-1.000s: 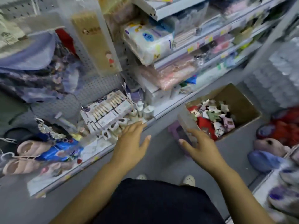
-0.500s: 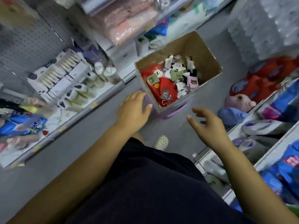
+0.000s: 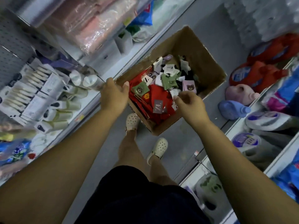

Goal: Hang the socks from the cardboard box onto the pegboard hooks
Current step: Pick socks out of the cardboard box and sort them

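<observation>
An open cardboard box [image 3: 200,50] stands on the grey aisle floor, holding several packaged socks [image 3: 155,92] in red, green, white and pink with card labels. My left hand [image 3: 114,94] hovers at the box's left rim, fingers relaxed and spread, holding nothing. My right hand [image 3: 188,102] hangs over the near right part of the box, just above the socks, fingers loosely curled downward and empty. A strip of grey pegboard [image 3: 11,38] shows at the far left edge; no hooks are visible on it.
Shelves line both sides of the aisle: boxed goods and bottles [image 3: 48,97] at left, wrapped pink packs [image 3: 97,21] above, detergent bottles [image 3: 233,107] and bags at right. My feet in white clogs [image 3: 157,147] stand just before the box.
The view has tipped down and closer to the box. Both hands have moved forward over it, the left to its left rim, the right above the socks.
</observation>
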The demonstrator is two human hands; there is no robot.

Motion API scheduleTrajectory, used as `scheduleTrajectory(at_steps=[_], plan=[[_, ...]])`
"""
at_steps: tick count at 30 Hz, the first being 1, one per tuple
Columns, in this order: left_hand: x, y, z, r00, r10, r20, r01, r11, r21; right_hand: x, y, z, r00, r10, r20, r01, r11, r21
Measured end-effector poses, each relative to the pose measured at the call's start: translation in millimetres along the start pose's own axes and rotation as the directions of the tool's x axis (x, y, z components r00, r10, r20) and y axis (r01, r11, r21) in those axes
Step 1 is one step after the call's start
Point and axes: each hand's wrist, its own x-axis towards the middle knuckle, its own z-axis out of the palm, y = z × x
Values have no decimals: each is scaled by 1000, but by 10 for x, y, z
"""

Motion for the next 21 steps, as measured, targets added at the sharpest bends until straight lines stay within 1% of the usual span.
scheduleTrajectory(at_steps=[2, 4, 7, 10, 12, 13, 15, 17, 19, 21], plan=[[244, -7, 125, 997, -63, 33, 64, 998, -25, 355, -29, 110, 996, 83, -35, -82, 996, 31], [404, -39, 250, 995, -85, 58, 86, 996, -14, 695, -10, 223, 989, 138, -44, -137, 990, 34], [485, -114, 386, 999, -31, -18, 30, 999, -37, 1152, 57, 394, 977, 206, -47, -205, 978, 31], [451, -206, 476, 995, 48, -93, -50, 998, -28, 1557, 145, 535, 955, 293, -53, -288, 953, 89], [441, -246, 522, 992, 58, -114, -62, 997, -37, 1770, 183, 611, 944, 328, -44, -319, 938, 137], [448, -254, 542, 990, 55, -127, -60, 998, -36, 1866, 198, 641, 938, 344, -46, -337, 933, 125], [459, -253, 571, 985, 60, -160, -64, 998, -20, 2044, 238, 699, 924, 376, -63, -374, 926, 46], [465, -241, 595, 981, 62, -186, -62, 998, 4, 2189, 275, 760, 909, 401, -114, -407, 913, -38], [470, -237, 613, 980, 53, -191, -50, 999, 17, 2269, 296, 816, 895, 410, -174, -426, 902, -66], [479, -244, 624, 981, 45, -190, -41, 999, 27, 2311, 330, 862, 902, 380, -203, -401, 913, -73]])
